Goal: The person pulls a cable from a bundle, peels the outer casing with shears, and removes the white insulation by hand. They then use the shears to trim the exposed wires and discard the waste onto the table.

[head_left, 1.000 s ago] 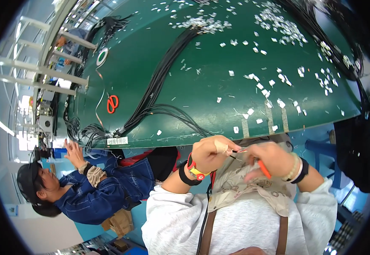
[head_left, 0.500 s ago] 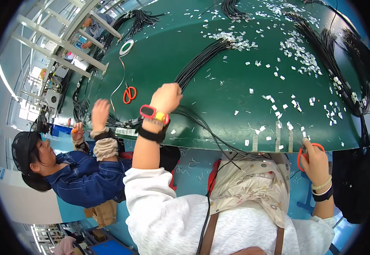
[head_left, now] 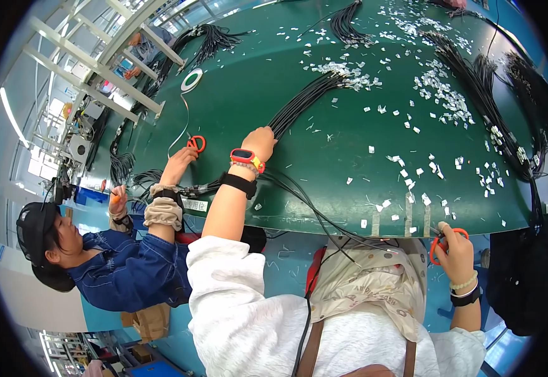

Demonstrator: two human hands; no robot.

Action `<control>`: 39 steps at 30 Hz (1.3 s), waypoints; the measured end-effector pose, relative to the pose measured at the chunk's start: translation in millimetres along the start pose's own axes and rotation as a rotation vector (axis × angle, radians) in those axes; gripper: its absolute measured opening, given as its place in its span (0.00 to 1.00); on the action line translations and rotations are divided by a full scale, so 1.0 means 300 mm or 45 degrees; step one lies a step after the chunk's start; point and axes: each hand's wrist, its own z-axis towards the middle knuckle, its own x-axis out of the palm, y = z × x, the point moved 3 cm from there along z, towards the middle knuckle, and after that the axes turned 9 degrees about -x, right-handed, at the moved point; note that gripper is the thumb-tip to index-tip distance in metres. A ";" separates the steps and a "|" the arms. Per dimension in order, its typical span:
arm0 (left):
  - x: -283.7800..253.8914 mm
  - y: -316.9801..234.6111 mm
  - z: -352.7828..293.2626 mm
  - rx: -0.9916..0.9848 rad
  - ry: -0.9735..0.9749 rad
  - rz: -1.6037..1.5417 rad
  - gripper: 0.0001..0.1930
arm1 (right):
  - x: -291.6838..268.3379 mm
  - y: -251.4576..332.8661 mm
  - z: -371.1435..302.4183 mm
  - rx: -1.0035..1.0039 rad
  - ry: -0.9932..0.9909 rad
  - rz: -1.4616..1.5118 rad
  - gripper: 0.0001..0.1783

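My left hand (head_left: 260,143) is closed round the near part of a bundle of black cables (head_left: 305,103) lying on the green table. White tags cluster at the bundle's far end. A few loose black cables (head_left: 302,196) run from beside my left wrist to the table's front edge and hang over it, above my apron. At the front edge on the right, my right hand (head_left: 459,259) holds scissors (head_left: 436,252) with orange-red handles. Their blades are mostly hidden by my fingers. Several small white tags (head_left: 426,199) lie just beyond that hand.
On the left a co-worker's hand (head_left: 179,166) touches another pair of red-handled scissors (head_left: 198,144). Beyond lies a roll of white tape (head_left: 191,80) with its strip pulled out. More cable bundles (head_left: 484,107) line the right side; white tags (head_left: 443,94) are scattered over the table (head_left: 242,81).
My left hand has shifted right, farther up along the cable bundle. The co-worker's hand has moved right and down onto the scissors on the table. My right hand still holds its scissors.
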 end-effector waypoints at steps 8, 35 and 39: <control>-0.037 -0.015 0.004 -0.093 0.648 -0.653 0.17 | 0.027 -0.026 -0.003 0.037 -0.015 0.055 0.27; -0.476 -0.363 -0.051 0.595 0.235 -1.313 0.09 | -0.481 0.531 0.194 -0.318 -0.227 -0.692 0.12; -0.458 -0.533 -0.150 0.735 0.269 -1.114 0.09 | -0.464 0.497 0.146 -0.763 -0.245 -0.910 0.08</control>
